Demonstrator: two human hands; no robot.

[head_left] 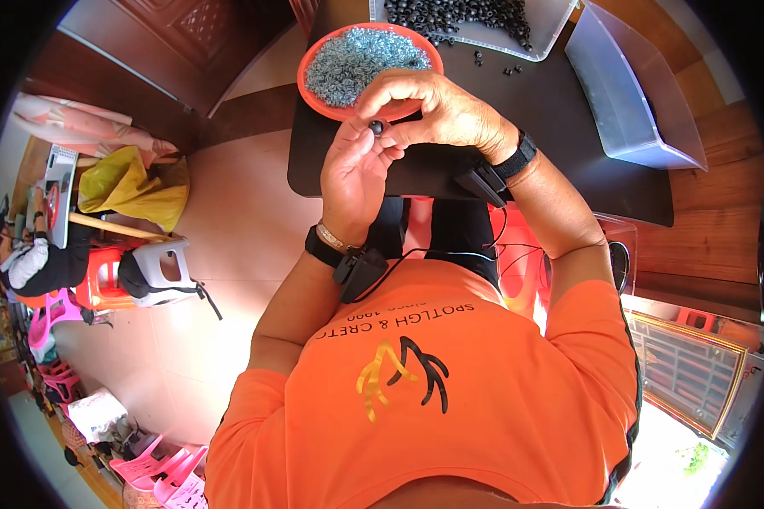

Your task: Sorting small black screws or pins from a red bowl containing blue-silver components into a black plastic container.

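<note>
– Dark desk (552, 110) ahead of the grip, pale tiled floor (238, 212) to its left. State of the grip?
– Left hand (352, 165): thumb and fingertips together, clamped on a small round black piece (376, 126). Right hand (458, 114): forefinger and thumb curved in to meet the left; cannot tell whether they clamp it too.
– Position of that piece?
– At the left fingertips, between the two hands.
– Nearest item?
– Red plate (435, 56), just beyond the grip, heaped with small shiny grey pieces (348, 64).
– Farther out?
– Beyond the plate, to the right: clear tray (552, 23) with many dark pieces (441, 15), a few loose ones on the desk beside it. Well right of the grip: translucent bin (641, 140).
</note>
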